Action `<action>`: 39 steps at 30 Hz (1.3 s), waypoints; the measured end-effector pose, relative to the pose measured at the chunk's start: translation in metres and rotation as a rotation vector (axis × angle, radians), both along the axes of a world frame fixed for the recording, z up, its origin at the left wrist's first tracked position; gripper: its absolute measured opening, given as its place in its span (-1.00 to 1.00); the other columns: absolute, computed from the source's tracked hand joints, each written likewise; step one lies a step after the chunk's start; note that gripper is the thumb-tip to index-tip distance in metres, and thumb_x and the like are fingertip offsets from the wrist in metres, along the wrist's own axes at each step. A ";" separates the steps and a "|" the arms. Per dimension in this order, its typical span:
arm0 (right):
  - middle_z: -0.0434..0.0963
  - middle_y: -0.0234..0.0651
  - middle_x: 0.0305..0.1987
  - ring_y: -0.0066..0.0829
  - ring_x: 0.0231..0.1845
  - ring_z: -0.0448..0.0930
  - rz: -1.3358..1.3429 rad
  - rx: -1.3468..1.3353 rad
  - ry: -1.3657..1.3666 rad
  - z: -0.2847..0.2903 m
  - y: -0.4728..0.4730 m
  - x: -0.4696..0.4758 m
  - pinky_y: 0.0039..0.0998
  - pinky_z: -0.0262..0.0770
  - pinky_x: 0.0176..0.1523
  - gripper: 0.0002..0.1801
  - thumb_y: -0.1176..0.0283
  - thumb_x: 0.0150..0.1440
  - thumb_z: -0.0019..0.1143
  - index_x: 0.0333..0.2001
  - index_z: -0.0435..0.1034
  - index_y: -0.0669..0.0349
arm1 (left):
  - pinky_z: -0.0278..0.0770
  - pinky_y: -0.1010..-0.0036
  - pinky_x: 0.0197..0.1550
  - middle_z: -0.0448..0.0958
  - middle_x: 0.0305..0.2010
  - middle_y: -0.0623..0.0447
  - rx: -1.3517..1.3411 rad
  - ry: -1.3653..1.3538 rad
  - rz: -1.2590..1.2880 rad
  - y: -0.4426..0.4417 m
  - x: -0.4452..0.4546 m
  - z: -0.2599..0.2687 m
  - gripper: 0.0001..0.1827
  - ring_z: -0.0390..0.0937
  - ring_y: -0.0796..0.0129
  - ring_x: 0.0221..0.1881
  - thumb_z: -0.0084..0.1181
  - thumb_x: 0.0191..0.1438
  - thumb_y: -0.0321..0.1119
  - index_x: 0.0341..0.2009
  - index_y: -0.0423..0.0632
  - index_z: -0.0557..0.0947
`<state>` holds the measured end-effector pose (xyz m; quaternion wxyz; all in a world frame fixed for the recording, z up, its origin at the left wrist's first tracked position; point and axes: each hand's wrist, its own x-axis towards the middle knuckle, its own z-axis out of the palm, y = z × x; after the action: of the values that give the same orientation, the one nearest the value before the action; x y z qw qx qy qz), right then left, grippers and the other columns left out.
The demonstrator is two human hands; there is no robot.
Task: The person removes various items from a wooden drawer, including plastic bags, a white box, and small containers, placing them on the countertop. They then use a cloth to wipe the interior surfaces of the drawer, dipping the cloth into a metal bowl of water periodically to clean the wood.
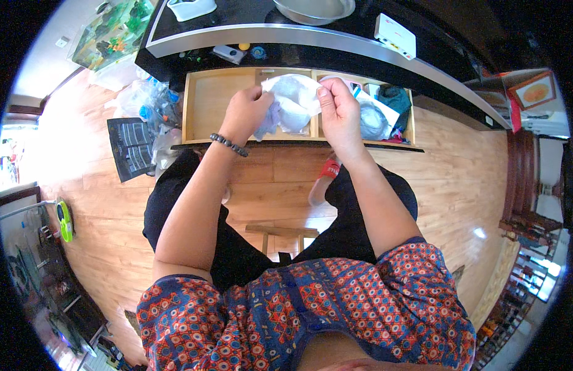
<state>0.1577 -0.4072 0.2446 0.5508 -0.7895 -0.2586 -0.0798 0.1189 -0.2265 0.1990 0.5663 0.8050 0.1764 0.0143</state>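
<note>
Between my two hands a thin, white, partly see-through item, maybe a plastic bag (309, 95), is stretched above an open wooden drawer (217, 106). My left hand (249, 109), with a dark bead bracelet (228, 144) at the wrist, pinches its left edge. Thumb and fingers of my right hand (337, 104) grip its right edge. Below and between the hands, pale lilac and white soft material shows; whether it is held or lies in the drawer I cannot tell. The drawer's right compartment holds a clear bag with coiled contents (373, 121), a dark green cloth (395, 104) and small boxes.
Above the drawer, a black cabinet bears a metal basin (314, 17), a white router (395, 36) and a white dish (191, 9). Small items, including a yellow ball (244, 46), sit on its lower shelf. Plastic bags (149, 99) and a dark printed bag (131, 146) lie left on the floor.
</note>
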 end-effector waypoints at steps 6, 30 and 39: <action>0.50 -0.16 -0.43 -0.27 -0.40 0.56 -0.026 -0.080 0.014 0.009 -0.004 -0.005 -0.39 0.47 -0.31 -0.82 0.52 0.04 -0.01 -0.23 0.30 0.26 | 0.40 0.47 -0.46 0.50 -0.60 -0.09 -0.168 -0.026 0.010 -0.017 -0.015 0.023 -0.75 0.48 0.37 -0.53 0.03 -0.06 -0.30 -0.39 -0.23 0.58; 0.48 -0.34 -0.47 -0.59 -0.44 0.49 0.147 0.005 0.030 0.019 -0.003 0.008 -0.60 0.41 -0.40 -0.89 0.55 -0.09 0.20 -0.41 0.48 0.29 | 0.44 0.44 -0.40 0.51 -0.54 -0.14 0.011 -0.088 -0.261 -0.009 -0.023 0.035 -0.71 0.50 0.26 -0.50 -0.01 -0.11 -0.32 -0.34 -0.29 0.54; 0.51 -0.31 -0.42 -0.54 -0.39 0.52 0.150 0.026 0.002 0.021 -0.001 0.006 -0.58 0.47 -0.36 -0.86 0.60 -0.09 0.18 -0.37 0.48 0.30 | 0.45 0.39 -0.37 0.51 -0.51 -0.19 0.022 -0.182 -0.254 -0.006 -0.023 0.031 -0.73 0.52 0.16 -0.48 0.01 -0.15 -0.34 -0.36 -0.27 0.54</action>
<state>0.1641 -0.4083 0.2658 0.5656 -0.7609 -0.3155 -0.0406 0.0955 -0.2322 0.2303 0.5683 0.8224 0.0211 0.0173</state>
